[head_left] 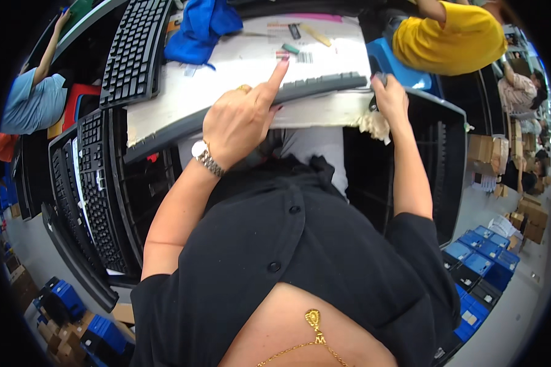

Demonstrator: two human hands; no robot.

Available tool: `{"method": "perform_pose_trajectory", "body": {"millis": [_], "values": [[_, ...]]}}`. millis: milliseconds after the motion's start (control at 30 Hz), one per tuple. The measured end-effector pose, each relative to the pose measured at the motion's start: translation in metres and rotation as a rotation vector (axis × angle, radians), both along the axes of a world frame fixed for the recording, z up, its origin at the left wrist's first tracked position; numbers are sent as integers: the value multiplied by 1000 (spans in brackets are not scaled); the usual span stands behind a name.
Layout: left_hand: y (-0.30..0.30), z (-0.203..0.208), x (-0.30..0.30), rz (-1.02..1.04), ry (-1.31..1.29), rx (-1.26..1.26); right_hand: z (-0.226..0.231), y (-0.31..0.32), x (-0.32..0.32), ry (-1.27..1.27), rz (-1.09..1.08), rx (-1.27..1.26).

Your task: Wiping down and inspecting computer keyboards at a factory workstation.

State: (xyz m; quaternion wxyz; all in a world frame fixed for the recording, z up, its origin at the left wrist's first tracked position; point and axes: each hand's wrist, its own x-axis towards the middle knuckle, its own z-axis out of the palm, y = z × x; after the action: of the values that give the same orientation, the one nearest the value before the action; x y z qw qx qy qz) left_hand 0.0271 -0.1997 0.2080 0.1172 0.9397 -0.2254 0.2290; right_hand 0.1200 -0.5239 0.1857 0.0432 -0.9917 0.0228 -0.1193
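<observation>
A dark keyboard [324,83] lies tilted on its edge across the white board [343,46]. My left hand [236,122] grips it near the middle, thumb on the near side, index finger stretched out over the far side. Past the keyboard's right end, my right hand [390,98] is closed around a small dark thing, mostly hidden by the fingers. A cream, ragged tuft [375,125] hangs just below that hand; I cannot tell whether it is held. On the board are a blue cloth [203,30], a small green piece [290,48] and a yellowish strip [316,34].
A black keyboard [134,52] stands left of the board, with more keyboards [95,177] stacked in a crate beside me. At my right is a black crate [453,159]. A person in yellow [450,40] sits across; another person in light blue [33,101] is at the left.
</observation>
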Motion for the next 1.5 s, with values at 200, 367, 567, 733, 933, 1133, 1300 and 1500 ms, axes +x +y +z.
{"method": "perform_pose_trajectory", "body": {"millis": [200, 367, 567, 733, 933, 1133, 1300, 1500], "values": [[2, 3, -7, 49, 81, 31, 19, 10, 25, 282, 28, 458], [3, 8, 0, 35, 69, 38, 20, 39, 68, 604, 138, 422], [3, 11, 5, 22, 114, 57, 13, 52, 61, 385, 238, 1210], [12, 9, 5, 39, 42, 69, 24, 70, 11, 375, 219, 1688], [11, -6, 14, -115, -234, -247, -8, 79, -3, 14, 237, 1382], [48, 2, -54, -139, -325, -602, -6, 87, 0, 49, 221, 1530], [110, -13, -108, 276, -387, -775, -13, 80, 3, 4, 280, 1427], [171, -67, -117, 403, -94, -1239, -23, 82, -5, 21, 325, 1508]]}}
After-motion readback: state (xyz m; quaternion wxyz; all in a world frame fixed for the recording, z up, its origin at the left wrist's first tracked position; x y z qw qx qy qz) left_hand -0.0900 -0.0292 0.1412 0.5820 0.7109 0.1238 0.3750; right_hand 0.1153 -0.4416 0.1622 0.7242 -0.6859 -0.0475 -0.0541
